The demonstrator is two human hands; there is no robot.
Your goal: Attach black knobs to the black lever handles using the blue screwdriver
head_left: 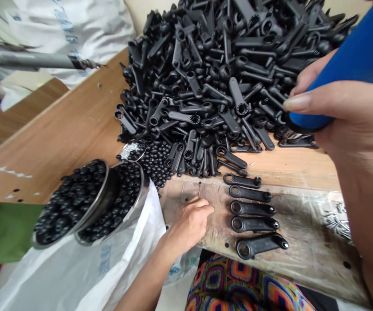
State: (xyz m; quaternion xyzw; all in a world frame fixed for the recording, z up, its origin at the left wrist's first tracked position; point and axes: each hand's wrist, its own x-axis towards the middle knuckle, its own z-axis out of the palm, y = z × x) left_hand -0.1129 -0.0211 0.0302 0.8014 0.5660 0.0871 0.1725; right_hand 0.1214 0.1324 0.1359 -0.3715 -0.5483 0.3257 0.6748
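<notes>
From my remote station I log the following. The right hand (338,112) is clenched around a blue tube (345,73), thumb and fingers wrapped on it. The tube is tilted, and its black end (303,125) sits just above the far right of a heap of black plastic handles (206,73).

The left hand (189,226) lies palm down on a clear plastic sheet (303,242), its fingers loosely curled. I cannot tell whether it has anything small beneath it. It is just beside a row of five black handles (251,208), laid side by side with their ring ends to the left; the fingertips do not touch them.

The heap rests on a wooden board (60,138), and a few handles lie apart at its near edge. A pile of black beads (156,162) sits against the heap, and single beads are scattered on the sheet. Two tilted metal bowls (143,185) filled with more beads stand at the board's near edge, on a white woven sack (60,272). A patterned cloth (238,285) shows below the sheet, and a green cloth (5,233) lies to the left. At upper left, a metal rod (27,60) with a threaded tip extends above the board.
</notes>
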